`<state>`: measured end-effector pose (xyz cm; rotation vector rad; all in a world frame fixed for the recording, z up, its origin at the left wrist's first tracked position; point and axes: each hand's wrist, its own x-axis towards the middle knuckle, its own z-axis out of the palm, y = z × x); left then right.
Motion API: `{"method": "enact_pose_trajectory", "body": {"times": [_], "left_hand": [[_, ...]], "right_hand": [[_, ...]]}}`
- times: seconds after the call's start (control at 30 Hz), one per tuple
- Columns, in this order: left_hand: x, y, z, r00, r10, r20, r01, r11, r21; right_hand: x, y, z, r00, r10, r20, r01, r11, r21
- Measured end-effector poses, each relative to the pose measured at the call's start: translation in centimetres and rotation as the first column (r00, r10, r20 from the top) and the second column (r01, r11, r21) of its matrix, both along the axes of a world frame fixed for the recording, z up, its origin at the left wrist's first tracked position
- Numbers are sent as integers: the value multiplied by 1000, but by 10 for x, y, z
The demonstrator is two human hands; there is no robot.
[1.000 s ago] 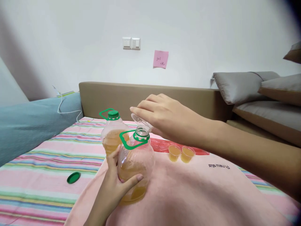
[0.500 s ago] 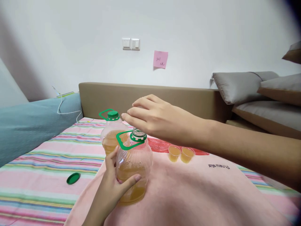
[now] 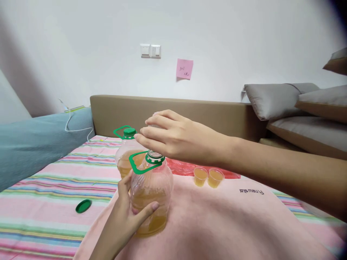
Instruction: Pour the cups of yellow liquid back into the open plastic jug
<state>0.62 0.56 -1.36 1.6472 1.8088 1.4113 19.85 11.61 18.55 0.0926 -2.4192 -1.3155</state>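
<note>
Left hand [image 3: 126, 211] clasped around the near bottle [image 3: 151, 189], which stands on the pink cloth [image 3: 217, 220] just in front of a capped bottle [image 3: 128, 157]. Right hand [image 3: 176, 136] arched over the near bottle's neck; its grip on a clear object [image 3: 155, 126], mostly hidden, cannot be told. The cloth's print [image 3: 251, 191], upside down, reads "A new star"; the wall note [image 3: 184, 69] reads "301" above an illegible mark.

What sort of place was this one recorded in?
Probably a bedroom: a striped sheet covers a wide flat surface, a brown headboard-like panel stands against the wall, and grey cushions are piled at the right.
</note>
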Motion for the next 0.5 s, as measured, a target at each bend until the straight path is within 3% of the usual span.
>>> {"method": "enact_pose_trajectory", "body": {"times": [0.17,0.37,0.5], "left_hand": [[-16,-10,4,993,42,-109,-45,999,-24],[-26,-19,12,994,53,-93,-54,998,-13],[-30,-21,17,977,158,-143,-137,979,148]], "right_hand": [[-5,-3,-2,999,18,-29,-17,1000,25],[-13,-9,1,1000,19,-7,-19,1000,12],[-16,-13,4,999,12,30,-11,999,-35]]}}
